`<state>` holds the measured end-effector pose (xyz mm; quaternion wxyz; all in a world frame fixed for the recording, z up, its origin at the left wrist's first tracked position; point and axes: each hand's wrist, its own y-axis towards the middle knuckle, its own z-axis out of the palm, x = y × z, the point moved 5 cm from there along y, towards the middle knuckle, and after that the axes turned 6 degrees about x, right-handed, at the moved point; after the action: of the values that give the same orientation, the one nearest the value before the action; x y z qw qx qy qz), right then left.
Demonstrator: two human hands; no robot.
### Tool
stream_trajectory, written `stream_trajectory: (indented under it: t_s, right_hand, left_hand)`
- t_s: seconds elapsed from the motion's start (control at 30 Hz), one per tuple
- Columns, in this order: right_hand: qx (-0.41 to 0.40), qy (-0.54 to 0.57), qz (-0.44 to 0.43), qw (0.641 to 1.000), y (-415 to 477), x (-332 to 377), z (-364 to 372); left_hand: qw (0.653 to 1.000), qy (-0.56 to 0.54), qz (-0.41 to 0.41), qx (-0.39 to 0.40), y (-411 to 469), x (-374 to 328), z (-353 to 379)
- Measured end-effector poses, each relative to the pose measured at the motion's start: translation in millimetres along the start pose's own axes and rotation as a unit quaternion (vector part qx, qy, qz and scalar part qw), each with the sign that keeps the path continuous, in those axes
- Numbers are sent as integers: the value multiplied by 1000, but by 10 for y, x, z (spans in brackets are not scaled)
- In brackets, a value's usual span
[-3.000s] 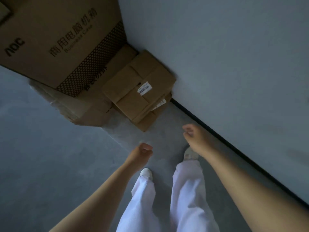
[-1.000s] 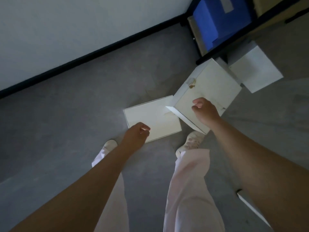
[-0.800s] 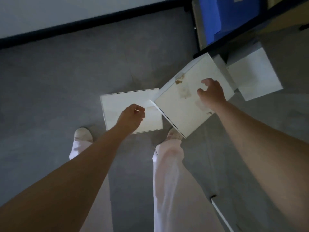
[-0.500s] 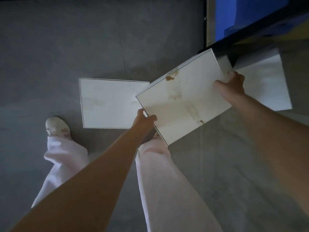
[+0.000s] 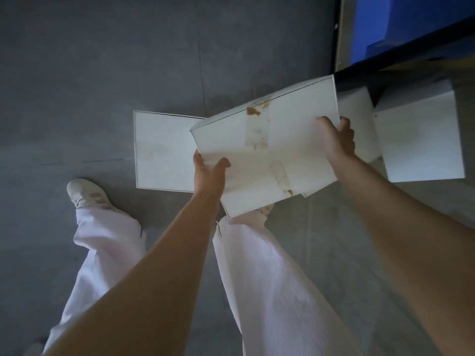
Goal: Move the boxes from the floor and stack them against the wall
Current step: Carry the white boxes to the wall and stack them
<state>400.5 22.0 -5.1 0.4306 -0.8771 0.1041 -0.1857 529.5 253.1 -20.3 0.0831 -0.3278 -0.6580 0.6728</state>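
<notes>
We have the stained white box [image 5: 267,152] up off the floor [image 5: 102,73], at the centre of the frame and tilted, its long axis running from lower left to upper right. Our left hand [image 5: 208,173] clamps its near-left edge, thumb on top; our right hand [image 5: 336,138] curls over its far-right edge. Both hands are closed on it, one at each end of the long side. Below, a flat white box [image 5: 162,150] lies centre-left and another white box [image 5: 421,140] sits at right. No wall shows, so we judge a turn comes first.
</notes>
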Motion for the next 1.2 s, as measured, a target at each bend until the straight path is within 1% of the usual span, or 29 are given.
stream_trajectory:
  t_s: [0.1,0.2,0.27,0.37,0.6,0.7,0.77,0.87,0.93,1.0,1.03,1.2]
  right_hand:
    - [-8,-8,-23,1000,-252,221,214]
    - [22,-4,-39,999,-609,524,536]
    - [38,-8,-47,998,-901,762,777]
    - [53,1,-51,997,-1321,1086,1141]
    - [65,52,-71,994,-2491,1958,2486]
    - [65,57,-83,993,-3030,2359,3142]
    - [70,50,-79,993,-3433,2659,3579]
    - [116,44,-90,988,-3935,3062,4149]
    - [152,27,-100,983,-4267,3335,4485]
    - [170,-6,-124,978,-4663,3643,4849]
    - [176,-20,-134,975,-4808,3737,4957]
    - [235,-74,-184,951,-5573,4359,5661]
  left_hand:
    - [999,-39,8,-29,-100,-143,-343]
    - [996,-68,25,-57,-234,-296,-849]
    - [993,-69,39,-83,-316,-396,-1280]
    - [991,-43,50,-118,-390,-556,-1904]
    - [982,-57,61,-169,-577,-1084,-3841]
    - [977,-59,50,-201,-723,-1239,-4770]
    - [972,-63,58,-218,-858,-1365,-5405]
    - [964,-81,64,-246,-1014,-1470,-6251]
    - [957,-104,54,-264,-1142,-1512,-6764]
    - [947,-140,50,-284,-1306,-1539,-7275]
    - [947,-141,49,-284,-1374,-1572,-7419]
    - [924,-207,49,-317,-1651,-1677,-8411]
